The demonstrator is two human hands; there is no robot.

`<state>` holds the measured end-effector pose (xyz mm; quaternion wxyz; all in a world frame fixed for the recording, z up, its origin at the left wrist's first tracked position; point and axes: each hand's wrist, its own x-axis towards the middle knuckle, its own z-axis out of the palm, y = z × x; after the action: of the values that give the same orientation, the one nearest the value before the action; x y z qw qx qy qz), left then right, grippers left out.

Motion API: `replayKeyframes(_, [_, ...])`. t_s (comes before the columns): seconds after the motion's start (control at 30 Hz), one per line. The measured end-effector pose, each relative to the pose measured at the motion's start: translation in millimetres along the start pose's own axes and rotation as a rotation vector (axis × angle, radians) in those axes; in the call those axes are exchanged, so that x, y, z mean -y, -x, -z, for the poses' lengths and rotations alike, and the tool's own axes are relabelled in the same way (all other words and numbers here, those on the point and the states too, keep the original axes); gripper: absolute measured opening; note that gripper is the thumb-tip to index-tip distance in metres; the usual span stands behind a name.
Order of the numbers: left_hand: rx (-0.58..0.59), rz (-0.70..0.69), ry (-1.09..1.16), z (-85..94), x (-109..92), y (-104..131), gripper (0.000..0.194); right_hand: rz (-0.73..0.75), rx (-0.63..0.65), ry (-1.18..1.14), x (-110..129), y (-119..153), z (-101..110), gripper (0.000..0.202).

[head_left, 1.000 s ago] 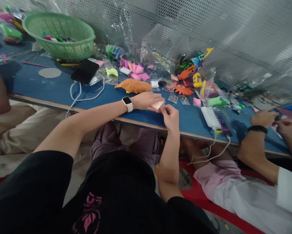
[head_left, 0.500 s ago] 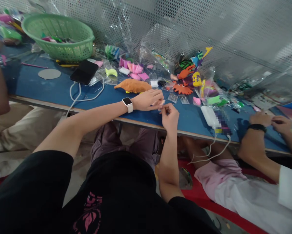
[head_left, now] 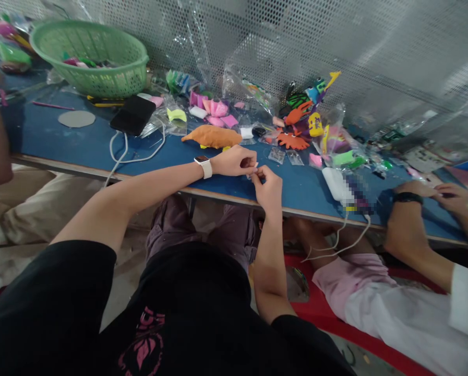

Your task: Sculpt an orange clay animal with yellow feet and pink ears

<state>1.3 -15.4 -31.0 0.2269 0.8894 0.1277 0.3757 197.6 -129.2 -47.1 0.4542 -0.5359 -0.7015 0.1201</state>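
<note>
We are holding a small pale piece over the front edge of the bench, with our left hand and right hand meeting at it, thumbs and fingertips pinched together (most of it is hiding behind our fingers, so we are not managing to tell what it is). The orange figure with yellow bits beneath is lying just beyond our left hand, while the red-orange crab is sitting farther to the right. We are judging the step in hand to be fine fingertip work on that little piece; the next move, we are thinking, is calling for light, matched pressure from both hands, without nudging the orange figure.
</note>
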Motion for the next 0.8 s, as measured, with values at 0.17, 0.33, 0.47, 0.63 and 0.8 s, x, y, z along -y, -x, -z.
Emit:
replayKeyframes(0.17, [0.037, 0.066, 0.078, 3.1, -3.7, 0.8, 0.015, -0.011, 0.015, -0.033, -0.8, 0.2, 0.6, 0.027])
replayKeyframes(0.33, [0.043, 0.078, 0.134, 4.8, -5.9, 0.5, 0.012, -0.004, 0.030, -0.012, -1.3, 0.0, 0.9, 0.029])
replayKeyframes(0.47, [0.055, 0.081, 0.175, 5.5, -5.7, 0.0, 0.012, 0.002, 0.031, -0.020, -1.1, -0.1, 0.9, 0.030])
replayKeyframes(0.63, [0.054, 0.100, 0.226, 6.0, -5.2, -0.1, 0.016, -0.009, 0.030, -0.042, 0.3, -0.3, 2.3, 0.032])
replayKeyframes(0.8, [0.066, 0.116, 0.247, 7.2, -2.1, -0.5, 0.018, -0.009, 0.035, -0.066, 1.5, -1.0, 2.9, 0.028])
